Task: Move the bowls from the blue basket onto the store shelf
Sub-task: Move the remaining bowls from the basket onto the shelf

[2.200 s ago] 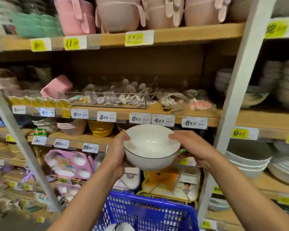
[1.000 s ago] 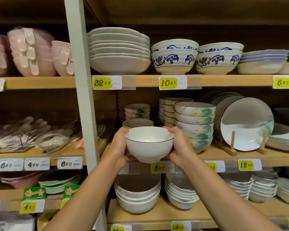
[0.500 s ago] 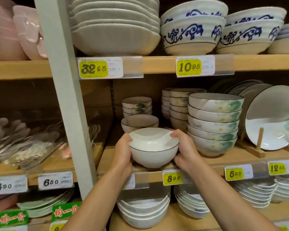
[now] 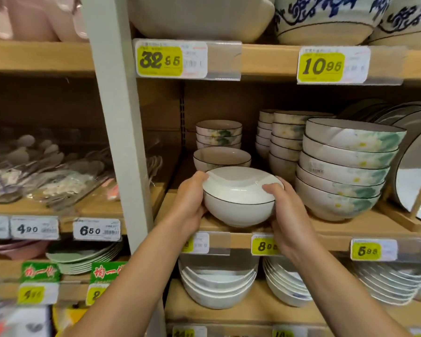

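You have the white bowl (image 4: 238, 210) between both hands at the front edge of the middle shelf (image 4: 350, 226). Your left hand (image 4: 190, 203) cups its left side with the thumb up at the rim. Your right hand (image 4: 287, 215) wraps the right side, thumb lying over the rim and fingers curled underneath. The bowl is empty. Its foot is level with the shelf board, but you cannot tell whether it touches the wood.

The bowl is round, with no long axis. Its mouth faces up and tips slightly toward you, so the inside shows, and a thin dark line runs round the rim.

Just behind it sits a single dark-rimmed bowl (image 4: 221, 158), also empty, and behind that a short stack of flowered bowls (image 4: 218, 132). To the right stands a stack of large flowered bowls (image 4: 343, 171), close to your right hand, with taller stacks (image 4: 284, 139) behind. A plate (image 4: 416, 171) leans on a wooden stand at the far right. On the shelf below are nested white bowls (image 4: 216, 285).

The yellow price tags above read "32 95" (image 4: 159, 60) and "10 95" (image 4: 322, 66). On the middle shelf's edge, your right wrist partly covers a tag starting "8 9" (image 4: 264, 245), and further right is "5 95" (image 4: 367, 250). Left of the grey post (image 4: 117, 142), white tags read "4 90" (image 4: 27, 229) and "6 50" (image 4: 90, 231). The green signs (image 4: 40, 272) below them have red characters too blurred to read.
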`<state>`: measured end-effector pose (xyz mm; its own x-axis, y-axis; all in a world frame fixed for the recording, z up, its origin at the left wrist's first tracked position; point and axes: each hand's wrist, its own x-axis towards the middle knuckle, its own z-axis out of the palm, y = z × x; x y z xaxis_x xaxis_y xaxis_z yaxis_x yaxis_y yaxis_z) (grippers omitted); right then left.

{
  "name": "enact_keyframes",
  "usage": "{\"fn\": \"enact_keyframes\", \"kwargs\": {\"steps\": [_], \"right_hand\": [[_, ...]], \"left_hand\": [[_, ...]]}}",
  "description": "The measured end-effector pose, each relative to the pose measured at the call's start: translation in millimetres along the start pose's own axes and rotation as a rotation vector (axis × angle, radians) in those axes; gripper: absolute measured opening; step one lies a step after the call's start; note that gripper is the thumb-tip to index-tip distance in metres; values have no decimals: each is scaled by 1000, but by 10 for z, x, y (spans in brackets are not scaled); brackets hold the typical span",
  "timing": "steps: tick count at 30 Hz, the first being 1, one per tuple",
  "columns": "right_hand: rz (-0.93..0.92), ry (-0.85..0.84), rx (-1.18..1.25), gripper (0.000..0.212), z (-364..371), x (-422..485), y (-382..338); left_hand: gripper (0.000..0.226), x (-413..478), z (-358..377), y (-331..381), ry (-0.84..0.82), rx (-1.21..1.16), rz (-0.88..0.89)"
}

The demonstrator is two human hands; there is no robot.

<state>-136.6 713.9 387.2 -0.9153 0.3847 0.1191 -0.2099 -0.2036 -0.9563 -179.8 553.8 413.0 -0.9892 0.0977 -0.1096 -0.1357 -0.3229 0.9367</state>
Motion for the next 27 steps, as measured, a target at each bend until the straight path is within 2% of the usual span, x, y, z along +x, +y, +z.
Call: {"fn": "enact_keyframes", "kwargs": {"steps": [2,5,8,10,14,19,22,27], "right_hand": [[35,-23,60,41,27,-8,-31],[197,-20,206,33,55,74,-187],[253,-42,190,31,49,137,-256],[210,-21,164,25,43,130,-228],[158,-21,141,27,45,62,-99],[142,38,153,20,67,102,-176],[90,38,148,22,61,89,-171],[26,32,36,24,154,9,-104]], "left_hand": [[33,-8,-44,-46,-39,-20,-5],[38,8,-125,-37,-57,-49,-9],[34,24,-106,-8,-51,-70,-14],[32,15,-60,-13,-72,-71,-22],[24,38,-32,-64,-77,-37,3],[23,47,-73,-161,-74,44,85],[28,91,-72,-136,-57,43,68],[18,129,-49,-140,-87,-26,25]]}}
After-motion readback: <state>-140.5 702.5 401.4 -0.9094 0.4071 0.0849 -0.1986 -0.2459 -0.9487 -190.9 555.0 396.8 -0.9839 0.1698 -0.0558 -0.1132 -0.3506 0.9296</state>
